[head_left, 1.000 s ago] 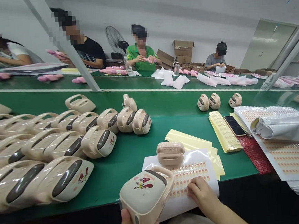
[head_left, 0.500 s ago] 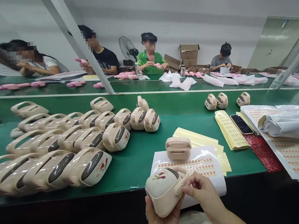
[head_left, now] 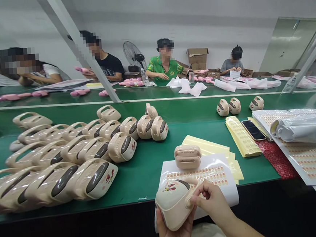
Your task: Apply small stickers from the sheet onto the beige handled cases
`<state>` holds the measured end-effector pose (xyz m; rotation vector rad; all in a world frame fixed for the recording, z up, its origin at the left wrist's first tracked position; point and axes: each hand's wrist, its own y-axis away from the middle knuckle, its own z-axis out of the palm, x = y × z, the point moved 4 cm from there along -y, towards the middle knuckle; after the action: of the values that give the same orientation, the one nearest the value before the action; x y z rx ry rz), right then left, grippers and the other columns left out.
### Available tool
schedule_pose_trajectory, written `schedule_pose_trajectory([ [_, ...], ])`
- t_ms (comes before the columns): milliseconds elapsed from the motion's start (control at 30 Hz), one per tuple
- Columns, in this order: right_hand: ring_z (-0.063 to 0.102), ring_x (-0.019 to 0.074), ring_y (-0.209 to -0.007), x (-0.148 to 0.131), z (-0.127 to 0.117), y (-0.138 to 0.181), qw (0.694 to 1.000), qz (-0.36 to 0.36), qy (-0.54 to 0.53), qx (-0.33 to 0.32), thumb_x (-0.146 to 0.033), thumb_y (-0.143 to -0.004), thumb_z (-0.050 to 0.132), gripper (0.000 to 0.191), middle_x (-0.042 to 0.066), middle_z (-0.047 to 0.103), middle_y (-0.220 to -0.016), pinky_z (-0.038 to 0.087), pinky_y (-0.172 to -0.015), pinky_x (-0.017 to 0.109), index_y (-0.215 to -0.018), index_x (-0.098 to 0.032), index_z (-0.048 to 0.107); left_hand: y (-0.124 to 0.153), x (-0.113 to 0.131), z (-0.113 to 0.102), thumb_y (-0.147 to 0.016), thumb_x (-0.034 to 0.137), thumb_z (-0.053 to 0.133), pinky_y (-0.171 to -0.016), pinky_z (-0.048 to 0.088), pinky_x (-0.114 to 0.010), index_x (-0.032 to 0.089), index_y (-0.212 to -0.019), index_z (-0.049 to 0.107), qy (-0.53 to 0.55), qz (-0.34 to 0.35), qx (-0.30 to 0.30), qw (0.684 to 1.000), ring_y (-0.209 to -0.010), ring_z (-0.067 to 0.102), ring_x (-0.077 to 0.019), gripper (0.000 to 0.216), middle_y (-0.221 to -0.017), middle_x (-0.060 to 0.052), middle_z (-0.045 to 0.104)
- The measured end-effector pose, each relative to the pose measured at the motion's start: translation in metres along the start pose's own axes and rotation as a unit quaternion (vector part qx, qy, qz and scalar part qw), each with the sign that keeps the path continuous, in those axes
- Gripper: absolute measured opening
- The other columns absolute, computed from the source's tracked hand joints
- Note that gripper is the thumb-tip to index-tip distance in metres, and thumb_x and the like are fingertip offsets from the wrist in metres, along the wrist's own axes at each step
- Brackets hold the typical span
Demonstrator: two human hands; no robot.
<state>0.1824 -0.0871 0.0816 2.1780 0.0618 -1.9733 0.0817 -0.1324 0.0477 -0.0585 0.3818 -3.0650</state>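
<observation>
Both hands (head_left: 194, 212) around beige casing (head_left: 172, 203)

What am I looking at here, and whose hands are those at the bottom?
Those hands belong to a person wearing a camera on their head, so you see what they see. Their left hand holds a beige case with a flower picture. Their right hand pinches its handle. In front is a long green table. On it lie a sticker sheet, one more case on that sheet, many cases in rows, yellow sheets and a phone. Other people work on pink things at the far table.
</observation>
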Motion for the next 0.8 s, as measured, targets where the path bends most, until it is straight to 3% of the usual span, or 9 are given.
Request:
schedule_pose_trajectory([
  [200, 0.045, 0.0142, -0.064, 0.021, -0.002, -0.010, 0.999, -0.039, 0.025, 0.013, -0.029, -0.064, 0.065, 0.020, -0.003, 0.047, -0.064, 0.039, -0.059, 0.026, -0.062, -0.020, 0.048, 0.004, 0.003, -0.009, -0.091, 0.047, 0.026, -0.102, 0.033, -0.045, 0.019, -0.125, 0.050, -0.024, -0.049, 0.004, 0.999, -0.121, 0.044, -0.0302, 0.051, -0.130, -0.012, 0.052],
  [300, 0.046, 0.0139, -0.060, 0.040, -0.018, -0.019, 0.987, -0.110, 0.098, 0.062, -0.034, -0.079, 0.053, 0.014, -0.003, 0.046, -0.065, 0.042, -0.056, 0.026, -0.079, -0.020, 0.052, 0.005, 0.008, -0.014, -0.089, 0.045, 0.033, -0.101, 0.035, -0.037, 0.022, -0.124, 0.052, -0.072, -0.086, 0.003, 0.994, -0.121, 0.044, -0.0273, 0.045, -0.129, -0.010, 0.053],
  [367, 0.049, 0.0165, -0.065, 0.048, -0.026, -0.018, 0.949, -0.220, 0.207, 0.089, -0.030, -0.083, 0.048, 0.017, 0.001, 0.052, -0.072, 0.044, -0.060, 0.030, -0.095, -0.020, 0.055, 0.004, 0.011, -0.014, -0.089, 0.046, 0.034, -0.100, 0.037, -0.033, 0.024, -0.124, 0.051, -0.095, -0.088, -0.030, 0.991, -0.121, 0.044, -0.0254, 0.045, -0.130, -0.007, 0.052],
  [467, 0.052, 0.0216, -0.076, 0.059, -0.027, -0.010, 0.848, -0.368, 0.371, 0.086, -0.024, -0.084, 0.050, 0.021, 0.008, 0.057, -0.082, 0.046, -0.065, 0.035, -0.103, -0.020, 0.059, 0.002, 0.013, -0.012, -0.088, 0.053, 0.028, -0.099, 0.037, -0.028, 0.028, -0.125, 0.049, -0.089, -0.076, -0.065, 0.991, -0.121, 0.043, -0.0222, 0.050, -0.131, -0.003, 0.051],
  [533, 0.052, 0.0225, -0.076, 0.064, -0.025, -0.005, 0.797, -0.418, 0.427, 0.090, -0.021, -0.086, 0.048, 0.018, 0.010, 0.059, -0.083, 0.047, -0.065, 0.036, -0.099, -0.018, 0.060, 0.001, 0.012, -0.011, -0.086, 0.058, 0.025, -0.100, 0.035, -0.027, 0.031, -0.125, 0.049, -0.082, -0.092, -0.031, 0.992, -0.123, 0.041, -0.0210, 0.053, -0.132, 0.000, 0.050],
  [600, 0.053, 0.0219, -0.075, 0.064, -0.023, -0.003, 0.771, -0.442, 0.450, 0.089, -0.018, -0.088, 0.046, 0.017, 0.009, 0.060, -0.082, 0.047, -0.064, 0.037, -0.095, -0.018, 0.061, 0.003, 0.011, -0.011, -0.086, 0.060, 0.023, -0.101, 0.033, -0.026, 0.033, -0.123, 0.051, -0.078, -0.103, 0.024, 0.991, -0.124, 0.039, -0.0206, 0.054, -0.132, 0.003, 0.050],
  [700, 0.054, 0.0204, -0.073, 0.061, -0.023, -0.004, 0.775, -0.454, 0.436, 0.061, -0.017, -0.089, 0.044, 0.016, 0.006, 0.061, -0.079, 0.049, -0.064, 0.035, -0.092, -0.020, 0.059, 0.005, 0.011, -0.008, -0.084, 0.062, 0.023, -0.101, 0.034, -0.025, 0.033, -0.122, 0.052, -0.072, -0.099, 0.048, 0.991, -0.124, 0.040, -0.0202, 0.056, -0.131, 0.004, 0.051],
  [800, 0.057, 0.0210, -0.079, 0.059, -0.027, -0.007, 0.789, -0.460, 0.405, 0.032, -0.020, -0.091, 0.040, 0.019, 0.009, 0.063, -0.086, 0.052, -0.068, 0.035, -0.101, -0.017, 0.056, 0.003, 0.011, -0.007, -0.086, 0.060, 0.024, -0.100, 0.034, -0.025, 0.031, -0.123, 0.051, -0.087, -0.090, 0.009, 0.992, -0.123, 0.041, -0.0207, 0.054, -0.131, 0.002, 0.051],
])
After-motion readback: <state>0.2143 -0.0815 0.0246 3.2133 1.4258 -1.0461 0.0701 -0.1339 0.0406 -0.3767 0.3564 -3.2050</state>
